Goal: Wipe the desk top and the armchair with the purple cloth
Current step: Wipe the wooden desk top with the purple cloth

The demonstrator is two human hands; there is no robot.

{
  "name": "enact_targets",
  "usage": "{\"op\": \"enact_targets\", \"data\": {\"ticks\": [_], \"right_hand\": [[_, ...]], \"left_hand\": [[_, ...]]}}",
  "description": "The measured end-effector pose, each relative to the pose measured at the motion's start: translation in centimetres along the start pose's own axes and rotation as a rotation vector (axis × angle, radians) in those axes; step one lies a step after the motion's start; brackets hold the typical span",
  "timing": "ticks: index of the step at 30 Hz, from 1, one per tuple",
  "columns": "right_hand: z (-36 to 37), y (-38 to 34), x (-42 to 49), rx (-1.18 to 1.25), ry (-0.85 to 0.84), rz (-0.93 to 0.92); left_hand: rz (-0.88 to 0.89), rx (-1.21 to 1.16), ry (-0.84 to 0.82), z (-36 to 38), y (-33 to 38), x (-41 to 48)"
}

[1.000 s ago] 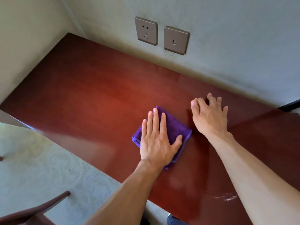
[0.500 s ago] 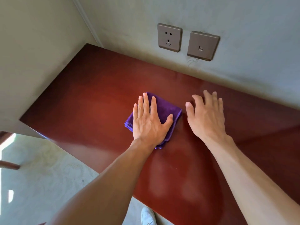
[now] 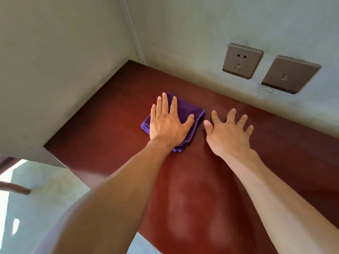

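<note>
The purple cloth (image 3: 185, 114), folded approx. square, is being pressed flat onto the desk top (image 3: 102, 129) by the left hand (image 3: 169, 123); fingers are being kept extended and laid over it, palm down, so nothing is being gripped, just held down. Relative to the cloth, the right hand (image 3: 226, 133) is being rested just beside its right edge, palm down w/ fingers spread on the bare wood, holding nothing; whether its thumb is touching the cloth cannot be told.

The desk top is being seen as glossy reddish-brown wood, w/ soft reflections showing nearer the camera than the cloth. Beyond the cloth the desk is being met by a pale wall (image 3: 201, 33); up and to the cloth's right, a power socket (image 3: 242, 60) and a 2nd plate (image 3: 290, 74) are mounted side by side. Left of the cloth a side wall (image 3: 55, 61) is closing the corner. Below-left of the cloth, pale floor (image 3: 45, 195) and a dark wooden rail (image 3: 14, 187) are partly showing.
</note>
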State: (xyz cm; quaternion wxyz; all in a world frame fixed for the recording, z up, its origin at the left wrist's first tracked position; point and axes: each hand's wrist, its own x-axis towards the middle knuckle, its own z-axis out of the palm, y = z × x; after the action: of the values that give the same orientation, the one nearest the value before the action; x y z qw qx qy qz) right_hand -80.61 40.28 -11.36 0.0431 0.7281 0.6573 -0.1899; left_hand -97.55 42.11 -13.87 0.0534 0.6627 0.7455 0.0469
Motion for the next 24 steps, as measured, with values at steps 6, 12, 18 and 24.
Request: {"op": "enact_targets", "data": {"ticks": [6,12,18,24], "right_hand": [[-0.4,-1.0,0.4,0.021,0.006,0.055],[0.0,-0.8,0.3,0.014,0.036,0.048],[0.4,-0.8,0.3,-0.019,0.054,0.056],[0.3,-0.3,0.5,-0.018,0.051,0.04]], "left_hand": [[-0.04,0.005,-0.003,-0.6,-2.7,2.0],[-0.185,0.024,0.008,-2.3,-10.0,2.5],[-0.326,0.015,0.02,-3.1,-16.4,0.6],[-0.407,0.008,0.023,-3.6,-18.4,-1.0]]}}
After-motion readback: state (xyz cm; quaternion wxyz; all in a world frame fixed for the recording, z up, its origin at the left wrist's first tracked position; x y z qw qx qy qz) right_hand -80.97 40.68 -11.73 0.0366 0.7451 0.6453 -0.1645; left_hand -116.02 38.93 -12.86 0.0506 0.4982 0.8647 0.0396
